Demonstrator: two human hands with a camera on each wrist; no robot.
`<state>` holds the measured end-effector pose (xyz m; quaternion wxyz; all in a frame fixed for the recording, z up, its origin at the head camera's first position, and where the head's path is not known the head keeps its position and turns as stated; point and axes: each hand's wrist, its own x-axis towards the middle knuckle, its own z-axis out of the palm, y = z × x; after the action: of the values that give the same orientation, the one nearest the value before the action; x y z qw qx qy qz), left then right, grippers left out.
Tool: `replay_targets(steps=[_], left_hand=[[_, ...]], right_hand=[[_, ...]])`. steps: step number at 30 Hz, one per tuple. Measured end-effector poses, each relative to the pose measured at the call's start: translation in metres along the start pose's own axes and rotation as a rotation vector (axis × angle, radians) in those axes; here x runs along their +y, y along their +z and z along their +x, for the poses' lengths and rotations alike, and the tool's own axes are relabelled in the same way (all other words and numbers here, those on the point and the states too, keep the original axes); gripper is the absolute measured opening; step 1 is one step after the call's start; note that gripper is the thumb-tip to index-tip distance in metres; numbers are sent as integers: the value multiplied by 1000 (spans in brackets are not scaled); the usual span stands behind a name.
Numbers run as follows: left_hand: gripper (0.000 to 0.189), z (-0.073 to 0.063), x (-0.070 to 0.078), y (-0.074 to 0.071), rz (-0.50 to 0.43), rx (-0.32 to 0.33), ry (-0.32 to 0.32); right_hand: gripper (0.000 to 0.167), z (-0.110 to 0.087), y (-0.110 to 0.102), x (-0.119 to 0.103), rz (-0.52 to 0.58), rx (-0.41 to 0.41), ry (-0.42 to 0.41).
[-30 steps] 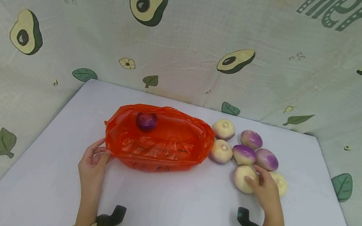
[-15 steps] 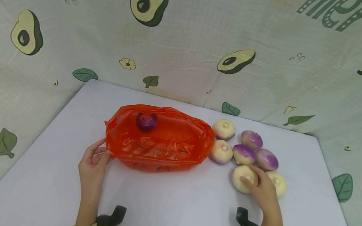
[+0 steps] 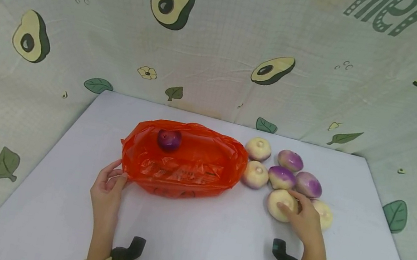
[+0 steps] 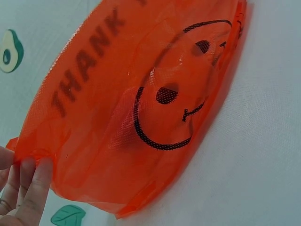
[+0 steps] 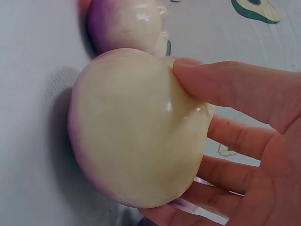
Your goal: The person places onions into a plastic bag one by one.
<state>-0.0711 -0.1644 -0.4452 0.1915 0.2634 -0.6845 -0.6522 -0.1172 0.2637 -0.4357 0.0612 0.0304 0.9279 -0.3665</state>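
An orange-red plastic bag [image 3: 182, 190] lies with its mouth spread wide in the head view. Inside at the back left is a dark purple turnip [image 3: 168, 140]. My left hand [image 3: 109, 184] pinches the bag's near-left edge; in the left wrist view its fingers [image 4: 33, 188] hold the gathered rim. On the right, my right hand [image 3: 304, 219] grips a cream turnip [image 3: 279, 205] between thumb and fingers. This turnip [image 5: 136, 132] fills the right wrist view, its cream side facing the camera and purple along the edge. Whether it touches the table cannot be told.
Several turnips sit right of the bag: two cream-topped turnips [image 3: 258, 149] against its side, purple-and-white turnips [image 3: 309, 184] behind my right hand, and a cream turnip [image 3: 322, 214] partly hidden by that hand. The white table [image 3: 193, 247] meets an avocado-print cloth [image 3: 212, 57] at the back.
My right hand has shifted slightly left around the turnip, which has turned to show more cream. The cream and purple turnips beside that hand have edged right. My left hand stays put.
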Motion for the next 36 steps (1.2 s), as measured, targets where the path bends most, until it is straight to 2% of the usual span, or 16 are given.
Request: replay_targets(steps=[12, 21, 36], left_hand=[[36, 0, 1, 0, -13, -7, 14], [37, -1, 1, 0, -21, -7, 21], [35, 1, 1, 2, -26, 0, 32]], right_hand=[[60, 0, 3, -7, 27, 74, -39], [65, 2, 5, -15, 53, 80, -10], [62, 6, 19, -25, 123, 165, -74]])
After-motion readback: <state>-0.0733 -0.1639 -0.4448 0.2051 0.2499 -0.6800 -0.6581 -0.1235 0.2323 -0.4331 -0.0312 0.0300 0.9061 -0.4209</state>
